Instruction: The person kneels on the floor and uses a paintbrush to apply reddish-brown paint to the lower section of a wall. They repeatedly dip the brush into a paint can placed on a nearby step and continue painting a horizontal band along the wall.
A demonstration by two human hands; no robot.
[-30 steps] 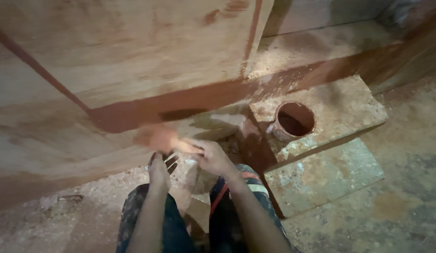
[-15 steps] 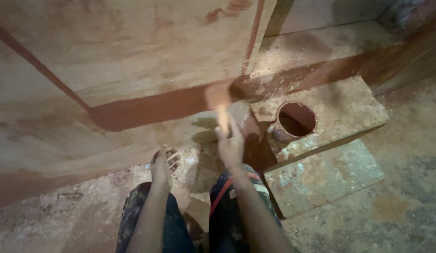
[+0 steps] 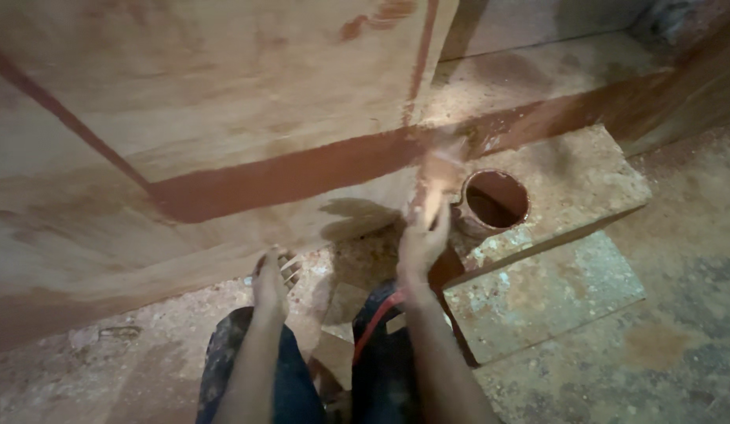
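Note:
My right hand (image 3: 422, 242) is raised in front of me, shut on a pale flat piece (image 3: 441, 174) that is blurred by motion; I cannot tell what kind of tool it is. It hovers just left of a small round can (image 3: 494, 201) with red-brown paste inside. My left hand (image 3: 268, 284) hangs low over my left knee with fingers pointing at the floor, and nothing shows in it. A large pale wooden panel (image 3: 224, 102) with red-brown filled seams (image 3: 302, 174) stands before me.
The can stands on a stained stone slab (image 3: 585, 177), with a lower slab (image 3: 549, 292) in front of it. My dark trouser knees (image 3: 381, 345) are at the bottom. Sawdust covers the floor (image 3: 98, 369). Another board leans at the far right (image 3: 695, 78).
My hands were together low at the panel's foot. The right hand has since risen and swung right with the pale piece toward the can. The left hand stayed low.

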